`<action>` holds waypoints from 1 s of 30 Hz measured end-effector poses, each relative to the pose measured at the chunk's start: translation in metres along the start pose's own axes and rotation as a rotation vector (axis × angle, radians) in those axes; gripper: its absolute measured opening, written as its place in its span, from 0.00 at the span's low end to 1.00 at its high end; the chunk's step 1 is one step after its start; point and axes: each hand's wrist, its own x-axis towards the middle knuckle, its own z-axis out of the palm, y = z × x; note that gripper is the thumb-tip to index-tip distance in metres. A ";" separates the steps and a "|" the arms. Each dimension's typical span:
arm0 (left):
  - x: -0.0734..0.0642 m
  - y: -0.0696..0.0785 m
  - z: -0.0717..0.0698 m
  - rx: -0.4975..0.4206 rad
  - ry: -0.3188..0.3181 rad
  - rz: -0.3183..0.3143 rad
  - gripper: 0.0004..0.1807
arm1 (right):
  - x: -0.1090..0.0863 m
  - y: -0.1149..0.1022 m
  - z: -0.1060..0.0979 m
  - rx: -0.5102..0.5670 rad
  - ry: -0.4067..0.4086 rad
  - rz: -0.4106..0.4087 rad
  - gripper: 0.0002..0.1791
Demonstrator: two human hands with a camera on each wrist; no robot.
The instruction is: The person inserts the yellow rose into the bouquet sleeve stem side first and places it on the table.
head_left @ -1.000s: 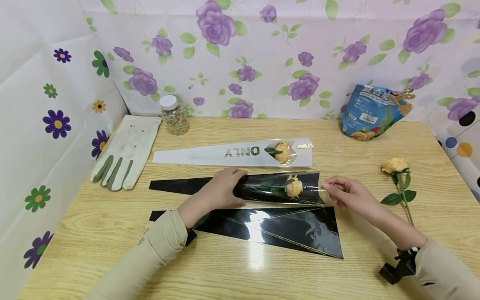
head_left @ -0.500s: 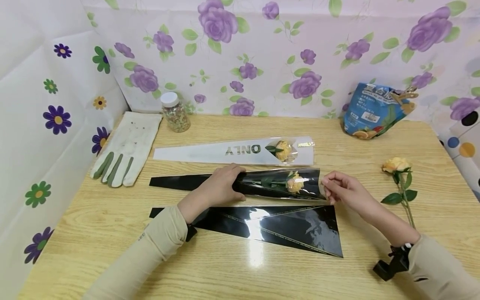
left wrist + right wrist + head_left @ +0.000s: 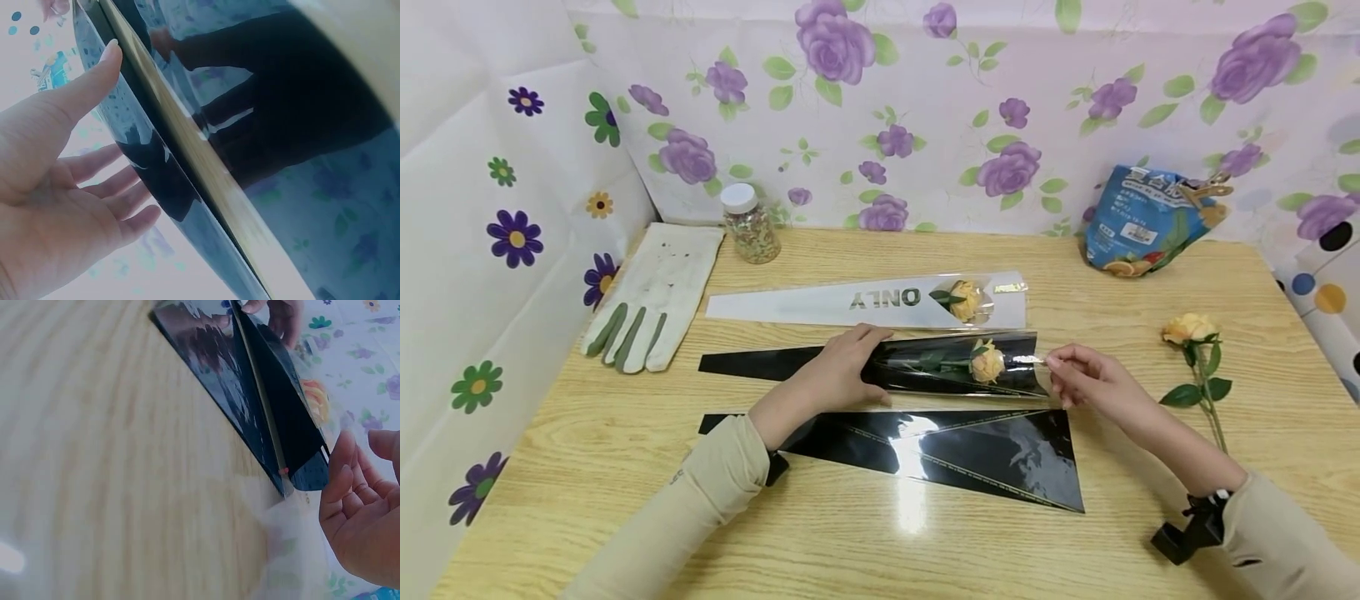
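Note:
A black flower sleeve with a clear front [image 3: 902, 379] lies across the table's middle, holding a peach-yellow rose [image 3: 987, 363]. My left hand [image 3: 842, 371] straddles and grips the sleeve's middle, its thumb along the near edge and fingers at the far edge. In the left wrist view, the sleeve [image 3: 156, 165] partly hides those fingers. My right hand [image 3: 1090, 379] pinches the clear film at the wide end, thumb and forefinger close together in the head view. The right wrist view shows the right hand [image 3: 362, 500] beside the sleeve's mouth, its other fingers curled.
A flat black sleeve [image 3: 985, 454] lies nearer, and a white "ONLY" sleeve [image 3: 775, 306] with a yellow rose lies behind. A loose rose [image 3: 1191, 329] is at right. A glove [image 3: 670, 267], a jar [image 3: 752, 233] and a blue bag [image 3: 1138, 225] stand around the back.
The sleeve's wide end has shifted slightly, with my right hand's fingertips following along its edge. My left hand keeps nearly the same place on the sleeve.

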 end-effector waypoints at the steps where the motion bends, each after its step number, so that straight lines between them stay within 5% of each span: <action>1: -0.002 0.001 0.000 0.004 0.008 0.007 0.47 | -0.002 0.000 -0.001 -0.001 -0.005 0.002 0.25; 10: -0.023 0.015 0.018 -0.050 0.270 0.152 0.32 | -0.028 0.008 -0.008 -0.118 -0.055 0.110 0.26; 13: -0.033 0.026 0.028 -0.092 0.293 0.205 0.26 | -0.040 0.008 -0.013 -0.194 -0.078 0.185 0.27; 18: -0.043 0.055 0.042 -0.071 0.198 0.134 0.17 | -0.054 0.002 -0.016 -0.191 -0.145 0.332 0.32; 24: -0.034 0.086 0.054 -0.052 0.042 0.086 0.15 | -0.060 -0.003 -0.023 0.047 -0.291 0.442 0.32; 30: -0.025 0.098 0.057 0.026 -0.083 0.092 0.21 | -0.058 -0.005 -0.022 0.190 -0.352 0.482 0.35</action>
